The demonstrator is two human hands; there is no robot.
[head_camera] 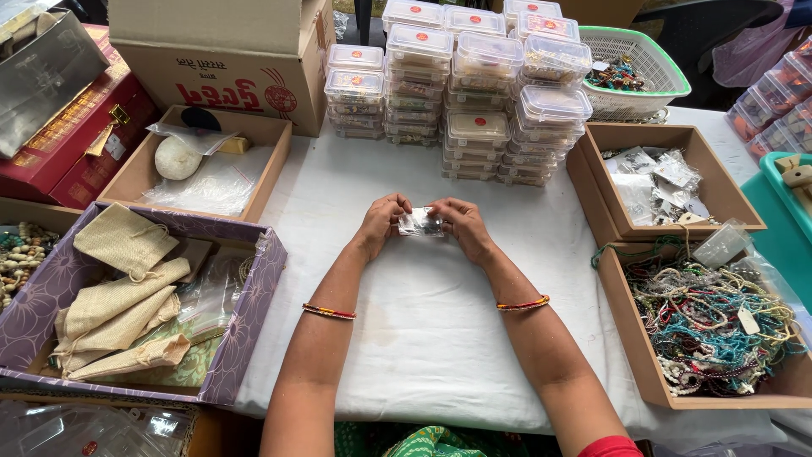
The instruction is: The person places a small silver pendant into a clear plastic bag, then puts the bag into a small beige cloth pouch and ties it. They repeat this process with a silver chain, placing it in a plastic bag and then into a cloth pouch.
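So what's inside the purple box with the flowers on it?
The purple box holds beige drawstring cloth pouches piled up, with clear plastic bags beside them. Whatever lies underneath the pouches is covered, and the pouches are closed, so their insides cannot be seen.

small clear packet (420,222) between left hand (382,222) and right hand (461,226), over white table (423,330)

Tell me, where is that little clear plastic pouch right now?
The small clear pouch is pinched between the left hand and right hand, mid-table over the white cloth, just in front of the stacked clear boxes.
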